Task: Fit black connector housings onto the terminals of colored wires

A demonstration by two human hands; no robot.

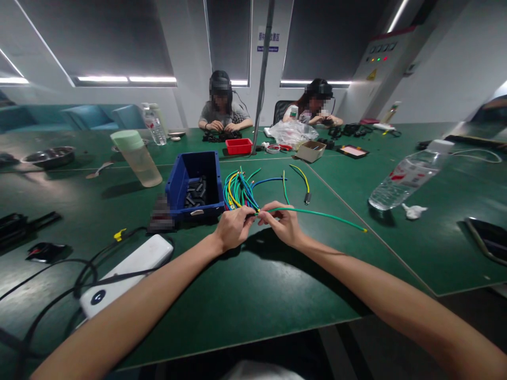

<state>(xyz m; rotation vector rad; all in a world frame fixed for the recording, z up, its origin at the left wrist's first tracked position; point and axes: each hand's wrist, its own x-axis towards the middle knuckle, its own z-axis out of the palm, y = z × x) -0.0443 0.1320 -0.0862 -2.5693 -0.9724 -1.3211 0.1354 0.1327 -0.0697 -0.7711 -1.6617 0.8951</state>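
Note:
My right hand [284, 226] pinches a green wire [328, 213] close to one end. The wire's long part runs out to the right, over the table, to a yellow tip. Just left of it, my left hand [234, 228] is closed on a small dark piece at the wire's end, mostly covered by the fingers. Behind the hands lies a bundle of green, blue and yellow wires [237, 190]. A blue bin [194, 212] with several small black sleeves [196, 192] stands left of the bundle. A yellow-green wire [301, 176] with a black end piece lies apart, beyond my right hand.
A white power bank-like device [130, 272] and black cables lie by my left forearm. A green-lidded bottle [137, 158] stands at left, a water bottle [410, 174] at right. A red tray [238, 146] sits farther back, before two people working across the green table [277, 295].

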